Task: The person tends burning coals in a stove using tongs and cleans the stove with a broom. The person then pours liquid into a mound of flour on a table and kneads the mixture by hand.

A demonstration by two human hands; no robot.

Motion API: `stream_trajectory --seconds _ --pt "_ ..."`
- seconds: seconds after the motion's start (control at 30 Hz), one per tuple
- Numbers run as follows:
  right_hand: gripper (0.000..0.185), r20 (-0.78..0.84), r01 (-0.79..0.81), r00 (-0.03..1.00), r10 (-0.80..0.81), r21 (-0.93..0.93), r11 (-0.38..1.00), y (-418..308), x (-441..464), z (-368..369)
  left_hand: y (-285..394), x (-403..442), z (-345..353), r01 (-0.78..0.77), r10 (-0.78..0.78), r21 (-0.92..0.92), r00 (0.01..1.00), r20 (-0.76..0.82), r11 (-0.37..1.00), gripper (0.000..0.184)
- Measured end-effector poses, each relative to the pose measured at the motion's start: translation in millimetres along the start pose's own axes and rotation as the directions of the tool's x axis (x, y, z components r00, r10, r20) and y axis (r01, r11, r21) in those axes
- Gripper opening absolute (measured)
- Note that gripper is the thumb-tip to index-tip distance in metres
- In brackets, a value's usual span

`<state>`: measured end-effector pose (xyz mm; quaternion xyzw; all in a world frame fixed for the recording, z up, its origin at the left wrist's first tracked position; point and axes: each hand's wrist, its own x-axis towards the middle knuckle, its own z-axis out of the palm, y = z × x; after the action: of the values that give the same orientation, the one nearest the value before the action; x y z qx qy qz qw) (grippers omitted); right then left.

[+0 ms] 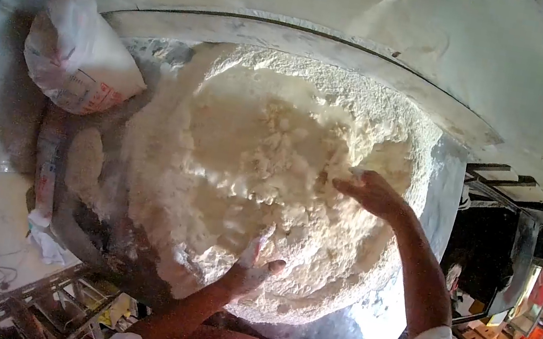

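A wide, pale heap of flour point(372, 114) lies on a metal worktop, with a wet, lumpy mixture point(276, 142) in its middle. My left hand point(250, 271) is at the near side of the heap, thumb and fingers apart, flour on the fingers, nothing held. Farther to the right, my right hand point(371, 191) reaches over the right part of the mixture. Its thumb and forefinger are spread and whitened, and nothing shows between them.
A white printed sack point(83, 58) stands at the upper left of the worktop point(435, 188). A raised ledge point(292, 38) runs along the back. Metal racks point(62, 303) are at lower left, dark shelving point(489, 232) at right.
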<state>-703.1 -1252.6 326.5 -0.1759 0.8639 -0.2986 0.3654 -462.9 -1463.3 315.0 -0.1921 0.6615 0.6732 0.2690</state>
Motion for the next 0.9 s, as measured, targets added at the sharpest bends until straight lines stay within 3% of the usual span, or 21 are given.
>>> stream_trajectory --seconds 0.07,0.1,0.13,0.17,0.2,0.27,0.33,0.4,0.47,0.5,0.53,0.57,0.6,0.67,0.7,0.77,0.8,0.87,0.9 --pt "0.071 -0.145 -0.082 0.984 0.100 0.129 0.988 0 13 -28 -3 -2 1 0.008 -0.009 -0.085 1.000 -0.014 0.996 0.089" --pt "0.081 -0.178 -0.364 0.913 0.368 0.055 0.930 -35 17 -57 -5 -3 2 -0.038 0.041 -0.219 0.999 0.010 0.975 0.089" --pt "0.078 -0.339 -0.287 0.901 0.270 0.002 0.958 -18 42 -59 -4 -2 2 -0.083 0.098 -0.348 0.995 0.023 0.934 0.090" --pt "0.075 -0.426 -0.224 0.887 0.175 -0.067 0.972 8 70 -51 14 -5 1 -0.070 0.079 -0.231 0.996 0.029 0.970 0.091" --pt "0.074 -0.386 -0.229 0.906 0.175 -0.100 0.968 20 93 -43 19 -7 1 -0.074 0.080 -0.225 0.997 0.019 0.972 0.091" --pt "0.072 -0.207 -0.187 0.966 0.158 -0.132 0.973 31 112 -25 24 -7 -1 0.005 -0.005 -0.015 1.000 0.030 1.000 0.093" --pt "0.073 -0.136 -0.110 0.986 0.096 -0.104 0.988 21 90 -23 14 -5 -2 -0.013 0.014 -0.033 0.999 0.032 0.999 0.092" --pt "0.065 0.200 -0.099 0.977 0.070 0.142 0.985 -14 45 -35 -1 4 -1 -0.034 0.038 -0.066 0.998 0.049 0.997 0.094" --pt "0.065 0.005 -0.025 1.000 0.028 -0.327 0.945 -32 9 -41 -7 9 -2 -0.109 0.110 -0.010 0.993 0.042 0.994 0.097" --pt "0.069 0.252 -0.164 0.943 0.217 -0.215 0.963 -54 19 -64 2 6 -4 -0.013 0.014 -0.012 0.998 0.068 1.000 0.098" --pt "0.070 0.037 -0.064 0.997 0.073 -0.195 0.979 -42 38 -65 9 1 -7 0.083 -0.082 -0.008 0.992 0.092 0.996 0.100" --pt "0.071 -0.180 0.036 0.981 -0.077 -0.223 0.974 -30 57 -65 13 -1 -4 0.034 -0.031 -0.043 0.998 0.059 0.999 0.098" --pt "0.071 -0.439 0.134 0.846 -0.303 -0.375 0.917 -27 80 -65 12 -1 -5 0.034 -0.032 -0.034 0.998 0.047 0.999 0.098" --pt "0.071 -0.524 0.057 0.835 -0.165 -0.217 0.975 -9 143 -43 2 -3 -8 -0.012 -0.008 0.172 0.993 0.118 0.985 0.093" --pt "0.068 -0.409 0.027 0.904 -0.122 -0.231 0.972 -14 149 -33 0 -5 -4 -0.121 0.110 0.323 0.993 0.053 0.939 0.089" --pt "0.067 -0.152 -0.015 0.988 -0.029 -0.281 0.960 -27 159 -13 3 -6 -4 -0.166 0.165 0.323 0.986 0.031 0.932 0.086" --pt "0.069 -0.060 0.135 0.985 -0.159 -0.293 0.946 -30 155 -13 5 -7 -3 -0.218 0.222 0.315 0.975 0.023 0.924 0.083" --pt "0.070 0.247 0.069 0.969 0.009 -0.303 0.951 -49 116 -26 11 -6 -6 -0.210 0.210 0.260 0.977 0.029 0.942 0.081" --pt "0.074 0.285 0.105 0.958 -0.004 -0.340 0.935 -55 100 -26 18 -7 -8 -0.178 0.170 0.300 0.984 0.053 0.937 0.082"
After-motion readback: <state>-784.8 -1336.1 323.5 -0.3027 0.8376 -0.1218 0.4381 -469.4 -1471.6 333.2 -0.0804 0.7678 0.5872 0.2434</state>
